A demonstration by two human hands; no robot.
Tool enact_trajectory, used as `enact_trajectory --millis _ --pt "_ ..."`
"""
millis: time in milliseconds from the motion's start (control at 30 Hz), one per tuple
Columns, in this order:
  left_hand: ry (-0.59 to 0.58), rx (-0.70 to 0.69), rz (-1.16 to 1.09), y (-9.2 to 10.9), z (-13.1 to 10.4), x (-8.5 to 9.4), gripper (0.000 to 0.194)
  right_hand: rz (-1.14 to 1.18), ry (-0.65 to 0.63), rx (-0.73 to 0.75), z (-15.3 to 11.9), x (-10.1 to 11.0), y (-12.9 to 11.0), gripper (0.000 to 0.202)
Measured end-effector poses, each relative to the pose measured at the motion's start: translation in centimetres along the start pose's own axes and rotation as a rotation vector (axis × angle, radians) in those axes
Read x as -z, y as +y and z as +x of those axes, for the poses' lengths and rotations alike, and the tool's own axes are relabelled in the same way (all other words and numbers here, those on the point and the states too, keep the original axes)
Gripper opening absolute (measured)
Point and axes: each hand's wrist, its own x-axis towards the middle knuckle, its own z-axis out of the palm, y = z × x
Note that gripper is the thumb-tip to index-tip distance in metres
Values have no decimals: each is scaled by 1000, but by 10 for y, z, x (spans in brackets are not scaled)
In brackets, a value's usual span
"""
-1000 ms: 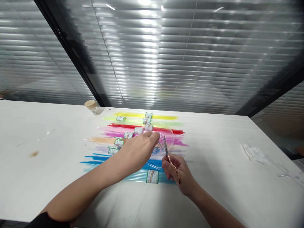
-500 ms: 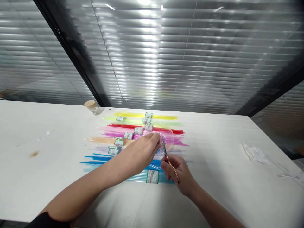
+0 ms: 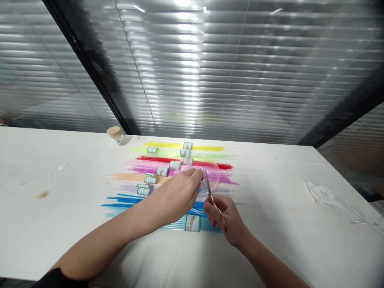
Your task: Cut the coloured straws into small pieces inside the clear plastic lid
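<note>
My right hand (image 3: 223, 216) grips the copper-coloured handles of a pair of scissors (image 3: 210, 195), whose blades point up and away. Beside the blade tips, my left hand (image 3: 186, 187) is closed in a pinch; what lies between its fingertips is too small to make out. Both hands are above a clear round dish (image 3: 217, 172) with small coloured bits in it. Under and around the dish lie bundles of thin straws: yellow (image 3: 207, 147), red (image 3: 222, 165), magenta (image 3: 229, 177), blue (image 3: 120, 199) and light blue (image 3: 177, 225), several with printed paper bands (image 3: 192, 223).
A jar with a wooden-coloured lid (image 3: 117, 135) stands at the back left of the white table (image 3: 285, 224). A crumpled clear wrapper (image 3: 322, 194) lies on the right. Behind the table's far edge is a window with blinds (image 3: 210, 80).
My left hand has shifted very slightly to the right, and more of the coloured bits in the dish show. My right hand and the scissors have barely moved.
</note>
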Motion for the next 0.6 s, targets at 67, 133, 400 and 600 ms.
enact_trajectory --millis 67,133,400,600 --pt "-11 11 -6 1 0 1 14 1 -2 -1 0 0 0 47" --pt "-35 40 -7 3 0 4 15 11 4 -5 0 0 1 47" --pt "-63 114 3 7 0 14 17 -4 22 -23 0 2 4 46" --pt "-106 108 27 6 2 15 16 -24 25 -40 0 2 2 48"
